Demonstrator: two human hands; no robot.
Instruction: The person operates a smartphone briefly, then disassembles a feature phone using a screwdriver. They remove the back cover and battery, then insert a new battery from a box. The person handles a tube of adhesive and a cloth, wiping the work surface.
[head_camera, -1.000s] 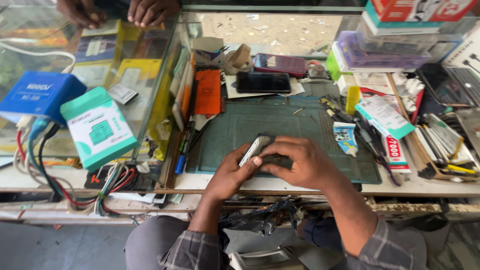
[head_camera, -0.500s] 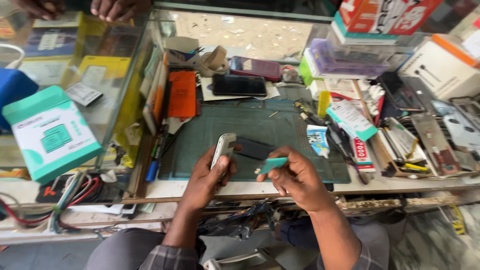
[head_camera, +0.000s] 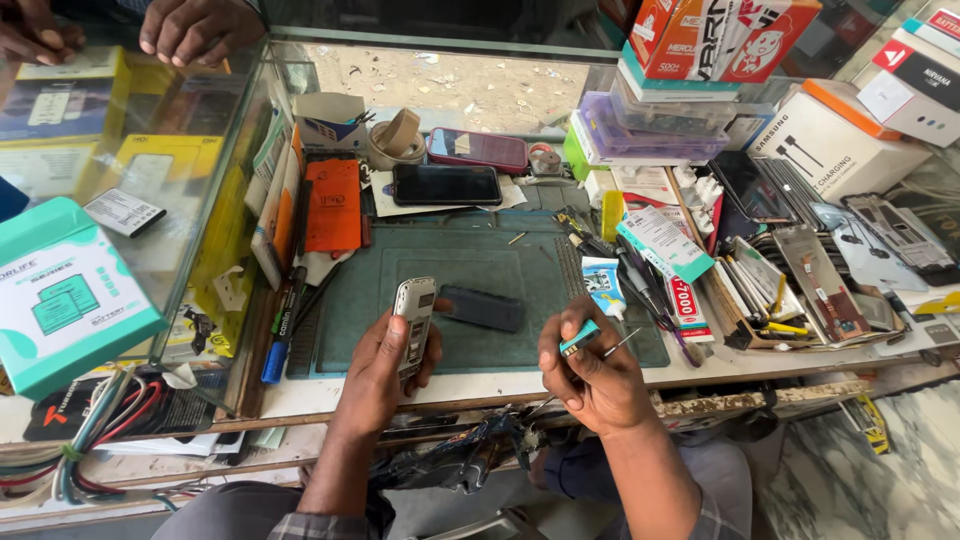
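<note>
My left hand (head_camera: 385, 368) grips a small silver keypad phone (head_camera: 412, 318), held upright over the front edge of a dark green work mat (head_camera: 470, 265). My right hand (head_camera: 590, 370) is closed on a thin tool with a teal handle (head_camera: 580, 338) and a metal tip pointing right. A dark flat cover or battery (head_camera: 482, 308) lies on the mat between the two hands. A small white glue tube (head_camera: 603, 285) lies on the mat just above my right hand.
Two dark smartphones (head_camera: 446, 184) lie behind the mat. A glass case (head_camera: 150, 180) with boxes stands at the left, another person's hands (head_camera: 190, 28) resting on it. Stacked boxes (head_camera: 700, 60), phone parts and tools crowd the right. Cables (head_camera: 90, 440) hang at the lower left.
My hands have come apart: the left lifted the silver phone upright, the right drew back holding the teal tool. The dark flat piece now lies on the mat.
</note>
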